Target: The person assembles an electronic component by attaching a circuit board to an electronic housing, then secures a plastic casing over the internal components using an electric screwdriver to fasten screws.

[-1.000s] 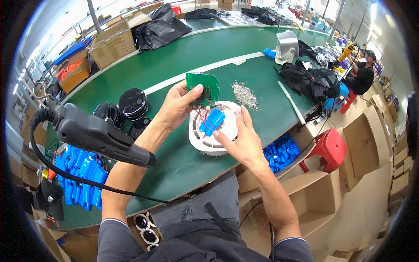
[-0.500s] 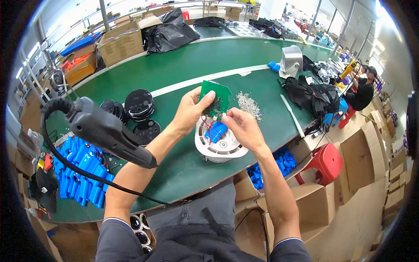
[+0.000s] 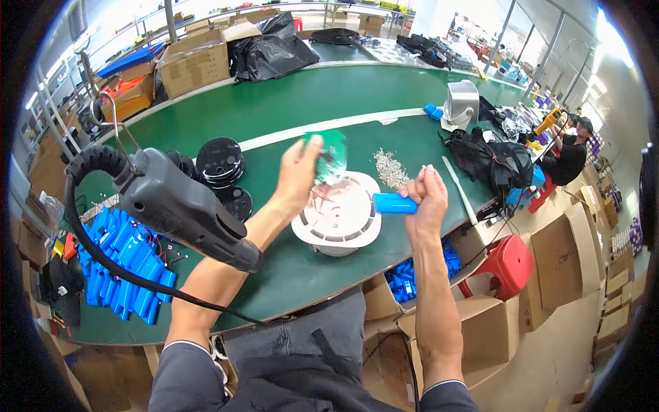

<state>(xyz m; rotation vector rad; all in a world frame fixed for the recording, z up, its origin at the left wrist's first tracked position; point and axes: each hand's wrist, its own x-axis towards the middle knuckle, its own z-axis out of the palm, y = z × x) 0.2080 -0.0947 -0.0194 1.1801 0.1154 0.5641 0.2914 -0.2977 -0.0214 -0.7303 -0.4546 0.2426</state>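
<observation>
Battery: blue battery (image 3: pixel 393 204), lying crosswise, juts left from the right hand (image 3: pixel 428 193), the nearer one, over the white housing's (image 3: pixel 341 223) right rim.
Right hand: curled round the battery's end, fingertips raised.
Left hand (image 3: pixel 296 173): pinches a blurred green board (image 3: pixel 332 156) above the housing.
Housing: rests on the surface (image 3: pixel 292 278), between both hands.

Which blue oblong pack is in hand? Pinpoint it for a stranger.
At the long green table, find the rounded white plastic housing. At its right rim is the blue oblong pack, in the person's bare right hand. Unlike the blue packs heaped at far left, it is held.
</observation>
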